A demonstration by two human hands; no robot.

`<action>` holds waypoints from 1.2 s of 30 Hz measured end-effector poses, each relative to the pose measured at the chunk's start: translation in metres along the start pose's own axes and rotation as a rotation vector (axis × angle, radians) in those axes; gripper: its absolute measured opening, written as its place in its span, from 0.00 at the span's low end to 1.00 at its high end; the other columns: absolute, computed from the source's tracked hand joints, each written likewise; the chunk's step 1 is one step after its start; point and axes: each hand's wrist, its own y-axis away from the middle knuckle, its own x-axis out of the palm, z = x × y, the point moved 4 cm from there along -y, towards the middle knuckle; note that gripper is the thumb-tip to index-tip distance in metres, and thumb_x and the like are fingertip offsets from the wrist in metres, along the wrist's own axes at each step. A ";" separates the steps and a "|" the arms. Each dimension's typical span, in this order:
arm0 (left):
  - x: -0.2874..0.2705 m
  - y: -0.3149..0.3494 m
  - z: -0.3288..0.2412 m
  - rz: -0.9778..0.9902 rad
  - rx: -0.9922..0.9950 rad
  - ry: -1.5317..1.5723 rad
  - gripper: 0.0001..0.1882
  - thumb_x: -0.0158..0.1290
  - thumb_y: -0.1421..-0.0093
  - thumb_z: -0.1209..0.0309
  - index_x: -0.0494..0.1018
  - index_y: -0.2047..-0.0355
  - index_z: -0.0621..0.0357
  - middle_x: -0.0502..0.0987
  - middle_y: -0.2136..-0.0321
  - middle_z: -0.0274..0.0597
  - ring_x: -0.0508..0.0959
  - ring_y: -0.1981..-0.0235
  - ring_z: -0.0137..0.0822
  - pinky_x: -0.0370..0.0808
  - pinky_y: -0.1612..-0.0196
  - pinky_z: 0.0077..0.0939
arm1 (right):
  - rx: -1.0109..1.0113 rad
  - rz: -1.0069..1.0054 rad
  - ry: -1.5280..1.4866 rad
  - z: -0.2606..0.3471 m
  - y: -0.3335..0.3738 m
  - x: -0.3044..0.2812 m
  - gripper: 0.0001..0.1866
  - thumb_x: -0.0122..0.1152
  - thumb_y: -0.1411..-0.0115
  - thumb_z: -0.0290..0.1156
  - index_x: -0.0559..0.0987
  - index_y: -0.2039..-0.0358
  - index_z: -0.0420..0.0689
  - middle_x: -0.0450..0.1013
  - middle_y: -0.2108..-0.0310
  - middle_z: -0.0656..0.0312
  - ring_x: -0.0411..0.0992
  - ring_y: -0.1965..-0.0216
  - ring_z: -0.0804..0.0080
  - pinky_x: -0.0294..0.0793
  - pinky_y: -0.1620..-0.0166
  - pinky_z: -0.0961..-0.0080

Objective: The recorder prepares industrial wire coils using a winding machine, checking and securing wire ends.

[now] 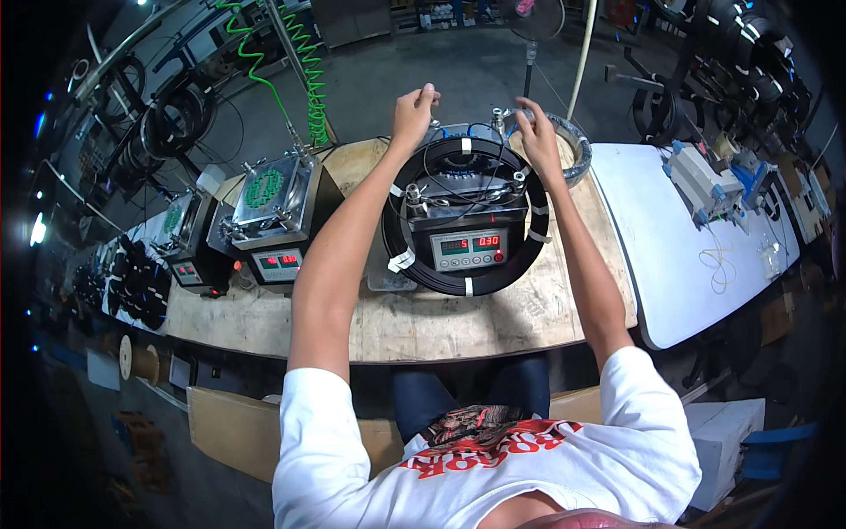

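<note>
My left hand (412, 116) is raised above the far left side of a black cable coil (398, 251). Its fingers are curled together, and whatever they may hold is too small to make out. On the far right side, my right hand (540, 139) is held up with thumb and forefinger apart; I see nothing between them. White tape bands wrap the coil, which rings a bench machine (447, 251) with a lit red display and a row of buttons. Thin loose cable (454, 189) loops across the machine's top, between my forearms.
Two similar machines with green round plates stand left, the nearer one (273, 220) on the wooden bench (397, 326). A wrapped grey coil (577, 150) lies behind my right hand. The white table (679, 300) at right holds a grey device (701, 185). Green spiral hoses (313, 97) hang behind.
</note>
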 end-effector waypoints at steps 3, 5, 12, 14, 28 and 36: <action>-0.014 -0.021 0.012 0.022 0.067 -0.105 0.23 0.53 0.37 0.50 0.82 0.58 0.58 0.84 0.65 0.45 0.82 0.61 0.40 0.76 0.54 0.33 | 0.030 -0.053 -0.157 0.035 0.043 -0.012 0.13 0.53 0.32 0.35 0.79 0.52 0.42 0.73 0.72 0.59 0.69 0.70 0.73 0.68 0.65 0.75; -0.012 -0.031 0.027 0.215 -0.005 -0.313 0.22 0.58 0.42 0.50 0.83 0.60 0.55 0.83 0.60 0.48 0.82 0.56 0.42 0.75 0.52 0.35 | -0.079 -0.146 0.006 0.052 0.063 -0.011 0.12 0.54 0.32 0.35 0.80 0.56 0.41 0.74 0.70 0.58 0.69 0.65 0.67 0.68 0.59 0.70; 0.012 -0.050 0.064 0.784 -0.487 -0.402 0.32 0.62 0.44 0.46 0.75 0.45 0.52 0.72 0.45 0.58 0.76 0.50 0.58 0.78 0.56 0.59 | -0.196 -0.199 0.235 0.072 0.073 -0.004 0.14 0.51 0.31 0.36 0.80 0.59 0.41 0.73 0.67 0.55 0.70 0.61 0.58 0.67 0.54 0.65; 0.015 -0.051 0.069 0.727 -0.563 -0.322 0.26 0.61 0.41 0.51 0.77 0.50 0.56 0.75 0.50 0.57 0.77 0.52 0.56 0.81 0.58 0.56 | -0.153 -0.209 0.144 0.062 0.073 -0.008 0.14 0.49 0.31 0.35 0.80 0.59 0.40 0.73 0.65 0.54 0.70 0.60 0.57 0.67 0.53 0.65; -0.005 -0.001 0.114 -0.202 -0.619 0.785 0.06 0.56 0.35 0.71 0.77 0.61 0.60 0.78 0.73 0.37 0.76 0.76 0.30 0.74 0.76 0.28 | -0.177 -0.204 0.177 0.063 0.074 -0.005 0.15 0.48 0.31 0.35 0.80 0.62 0.37 0.73 0.64 0.53 0.69 0.60 0.54 0.67 0.54 0.63; 0.003 0.009 0.111 -0.232 -0.833 0.808 0.05 0.53 0.34 0.73 0.71 0.60 0.60 0.79 0.68 0.45 0.80 0.72 0.33 0.78 0.75 0.28 | -0.151 -0.247 0.202 0.059 0.075 -0.009 0.15 0.49 0.31 0.34 0.80 0.62 0.36 0.73 0.65 0.51 0.70 0.61 0.53 0.67 0.55 0.63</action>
